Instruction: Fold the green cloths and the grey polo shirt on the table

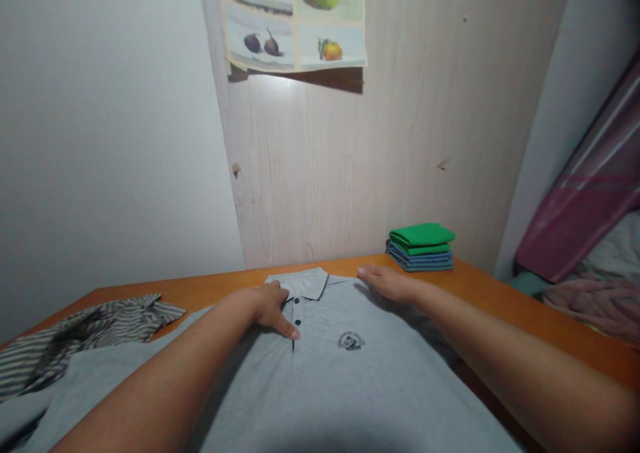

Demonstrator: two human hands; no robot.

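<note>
A light grey polo shirt [320,386] lies spread front up, its collar at the far end, with dark buttons on the placket and a dark printed emblem on the chest. Resting on the cloth beside the collar and placket, my left hand [273,309] has its thumb apart from the fingers, whose tips are partly hidden. My right hand [387,283] lies low and stretched out along the shirt's shoulder edge, right of the collar. Neither hand shows a grip on the fabric.
A black-and-white striped garment [100,333] lies crumpled at the left. Folded green and blue cloths [421,247] are stacked at the back right of the orange table [500,306]. Behind stands a wall with a fruit poster [295,23]; pink fabric [575,193] hangs at the right.
</note>
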